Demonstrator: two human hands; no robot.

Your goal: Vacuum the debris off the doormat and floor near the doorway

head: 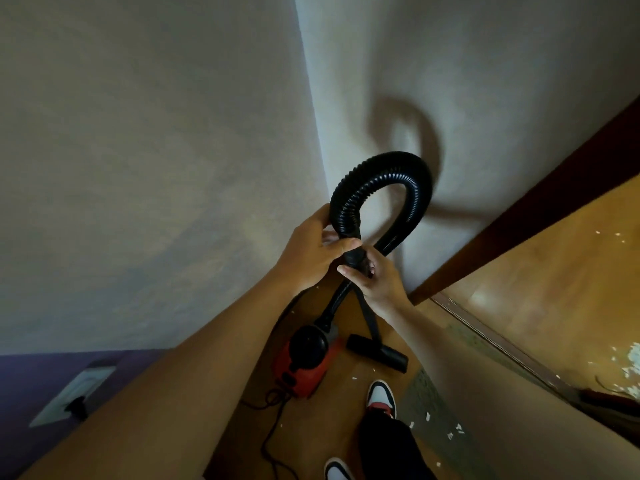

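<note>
A black ribbed vacuum hose (398, 174) arches up in front of the wall corner. My left hand (311, 251) grips the hose end where it meets the rigid black wand (369, 313). My right hand (374, 282) holds the wand's top just below that joint. The wand runs down to a black floor nozzle (377, 351) on the wooden floor. Beside it sits the red and black vacuum body (304, 365). White debris bits (450, 433) lie on a greyish doormat (429, 407) by my shoe.
A wall corner rises straight ahead. A dark door frame (519, 230) and metal threshold strip (502, 344) run along the right, with more white scraps (627, 368) on the floor beyond. The vacuum's cord (270, 431) trails on the floor. A wall socket (74, 394) sits low left.
</note>
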